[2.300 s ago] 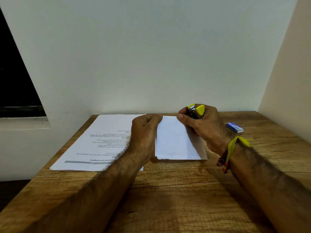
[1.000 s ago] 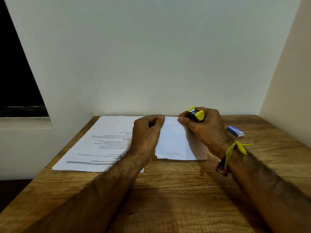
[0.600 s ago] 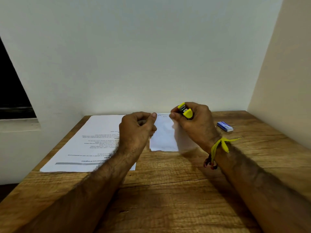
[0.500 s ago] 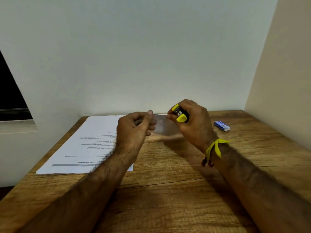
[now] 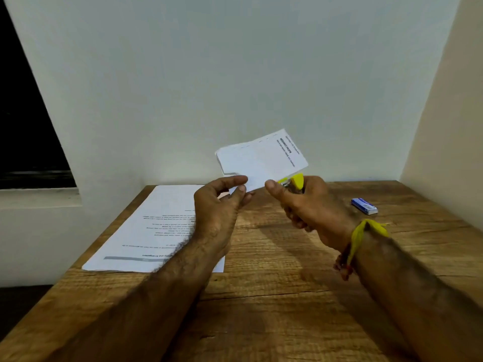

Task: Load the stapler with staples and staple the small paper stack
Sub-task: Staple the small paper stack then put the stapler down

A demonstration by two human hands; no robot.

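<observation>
Yellow stapler (image 5: 292, 182) in right hand (image 5: 311, 207) clamps thin rectangular paper stack (image 5: 261, 160).

A plain home or office corner (bare walls), with a wooden desk (image 5: 287, 296) bearing printed sheets (image 5: 156, 231).

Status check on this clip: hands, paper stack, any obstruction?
Right hand grips yellow stapler, clamped on small paper stack, lifted off table. Left hand open beside it. Nothing obstructing.
</observation>
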